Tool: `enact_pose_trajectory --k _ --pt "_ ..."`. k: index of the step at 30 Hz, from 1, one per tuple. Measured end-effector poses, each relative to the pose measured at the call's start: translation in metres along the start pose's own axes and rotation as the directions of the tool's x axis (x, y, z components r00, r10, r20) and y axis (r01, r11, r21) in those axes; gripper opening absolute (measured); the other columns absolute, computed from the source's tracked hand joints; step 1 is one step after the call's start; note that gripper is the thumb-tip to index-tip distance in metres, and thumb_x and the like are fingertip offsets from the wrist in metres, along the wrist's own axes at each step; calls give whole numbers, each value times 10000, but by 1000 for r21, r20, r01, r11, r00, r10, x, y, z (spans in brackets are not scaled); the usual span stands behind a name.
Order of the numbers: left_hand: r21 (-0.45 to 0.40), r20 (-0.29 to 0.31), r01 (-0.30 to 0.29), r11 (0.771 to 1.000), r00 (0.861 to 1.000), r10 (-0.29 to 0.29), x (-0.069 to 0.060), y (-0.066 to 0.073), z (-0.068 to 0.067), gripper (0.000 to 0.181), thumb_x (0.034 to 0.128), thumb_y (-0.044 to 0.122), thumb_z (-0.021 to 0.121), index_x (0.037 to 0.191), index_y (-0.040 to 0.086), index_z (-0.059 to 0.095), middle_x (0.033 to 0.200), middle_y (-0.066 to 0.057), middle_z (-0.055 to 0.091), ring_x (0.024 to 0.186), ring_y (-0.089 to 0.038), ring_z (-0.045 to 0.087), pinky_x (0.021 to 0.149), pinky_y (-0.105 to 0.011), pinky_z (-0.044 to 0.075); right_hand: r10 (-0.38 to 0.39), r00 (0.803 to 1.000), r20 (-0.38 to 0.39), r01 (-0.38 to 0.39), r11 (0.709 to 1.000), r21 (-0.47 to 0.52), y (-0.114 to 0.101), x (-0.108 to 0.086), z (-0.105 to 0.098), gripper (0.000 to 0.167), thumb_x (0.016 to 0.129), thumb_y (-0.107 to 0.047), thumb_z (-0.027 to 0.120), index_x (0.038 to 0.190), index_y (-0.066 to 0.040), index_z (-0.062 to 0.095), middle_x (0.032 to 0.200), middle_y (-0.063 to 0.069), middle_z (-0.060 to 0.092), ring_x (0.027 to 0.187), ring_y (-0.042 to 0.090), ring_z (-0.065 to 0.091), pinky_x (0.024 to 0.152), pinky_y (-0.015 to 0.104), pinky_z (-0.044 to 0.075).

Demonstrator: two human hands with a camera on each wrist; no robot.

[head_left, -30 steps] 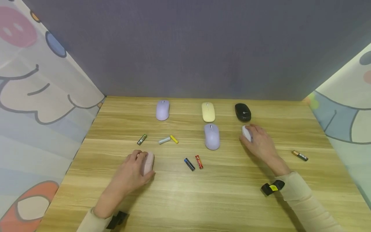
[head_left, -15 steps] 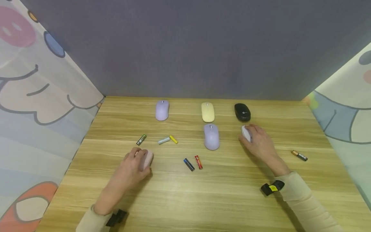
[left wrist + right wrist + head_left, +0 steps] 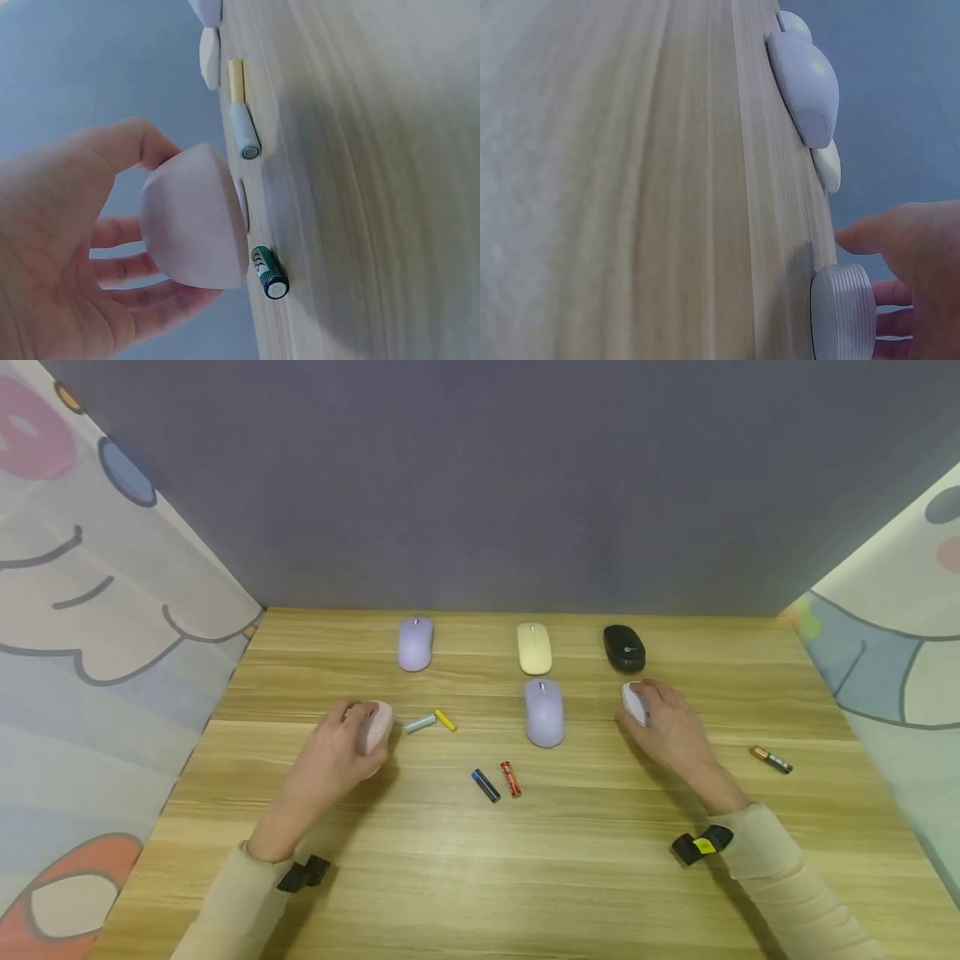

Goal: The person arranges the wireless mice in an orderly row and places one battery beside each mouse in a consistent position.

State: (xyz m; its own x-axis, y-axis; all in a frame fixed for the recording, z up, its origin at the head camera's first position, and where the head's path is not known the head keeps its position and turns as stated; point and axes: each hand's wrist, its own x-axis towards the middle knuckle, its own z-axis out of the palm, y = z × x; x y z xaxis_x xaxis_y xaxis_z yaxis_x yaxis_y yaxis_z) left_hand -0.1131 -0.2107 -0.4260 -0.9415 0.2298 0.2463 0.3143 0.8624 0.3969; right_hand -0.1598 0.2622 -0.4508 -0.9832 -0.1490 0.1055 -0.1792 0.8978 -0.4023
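My left hand (image 3: 335, 752) grips a pale pink mouse (image 3: 377, 727) between thumb and fingers. In the left wrist view this mouse (image 3: 191, 217) is held above the table, tilted. A green battery (image 3: 270, 271) lies just beyond it; the hand hides that battery in the head view. Beside the mouse lie a silver battery (image 3: 420, 723) and a yellow battery (image 3: 446, 720). At the right, my right hand (image 3: 669, 727) holds a white mouse (image 3: 634, 703) on the table, its thumb on the left side and fingers on the other. That mouse shows a ridged surface (image 3: 853, 311) in the right wrist view.
Along the back stand a lilac mouse (image 3: 416, 644), a cream mouse (image 3: 535, 648) and a black mouse (image 3: 624, 648). Another lilac mouse (image 3: 543, 713) is nearer. A dark blue battery (image 3: 486, 785), a red battery (image 3: 511, 779) and a copper-black battery (image 3: 771, 760) lie on the wooden table (image 3: 540, 877).
My left hand has raised the pink mouse and carried it away from me, over the green battery's spot. The right hand stays at the white mouse. The head view has shifted slightly.
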Motion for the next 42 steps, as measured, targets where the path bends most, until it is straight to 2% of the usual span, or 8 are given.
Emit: enact_pose_trajectory --k 5,11,23,31,42 --pt "-12 -11 13 1000 1000 -13 15 -5 4 534 819 85 766 1291 -97 595 1216 -310 595 905 -437 654 669 -529 636 -4 1000 -5 4 1000 2 -1 0 0 548 1001 -296 653 1384 77 534 1432 365 493 1232 549 512 887 657 499" --pt "-11 -11 24 1000 1000 -24 31 -8 8 554 834 127 745 1316 -93 582 1236 -306 582 917 -443 653 680 -534 630 -1 1000 -14 1 1000 1 -1 0 1 543 997 -293 658 1379 75 539 1428 364 497 1213 545 521 847 643 507" --pt "-7 60 78 997 995 -77 57 -11 15 528 887 175 690 1325 -97 578 1247 -314 585 981 -456 636 748 -559 619 6 1000 -7 -6 1000 7 1 1 2 554 1002 -311 656 1387 68 535 1436 354 493 1204 531 523 826 627 506" --pt "20 132 132 991 982 -133 65 -9 22 543 899 197 706 1330 -99 564 1247 -296 561 999 -450 627 781 -551 623 2 1000 -7 -2 1000 9 0 1 2 553 996 -295 665 1390 71 536 1434 357 495 1202 531 525 825 630 513" --pt "50 149 139 989 978 -145 72 -2 26 577 903 230 695 1353 -104 559 1287 -326 558 1009 -464 641 774 -541 631 5 1000 -6 -5 1000 10 0 1 1 550 1001 -290 658 1390 77 530 1436 364 488 1220 539 514 839 638 509"
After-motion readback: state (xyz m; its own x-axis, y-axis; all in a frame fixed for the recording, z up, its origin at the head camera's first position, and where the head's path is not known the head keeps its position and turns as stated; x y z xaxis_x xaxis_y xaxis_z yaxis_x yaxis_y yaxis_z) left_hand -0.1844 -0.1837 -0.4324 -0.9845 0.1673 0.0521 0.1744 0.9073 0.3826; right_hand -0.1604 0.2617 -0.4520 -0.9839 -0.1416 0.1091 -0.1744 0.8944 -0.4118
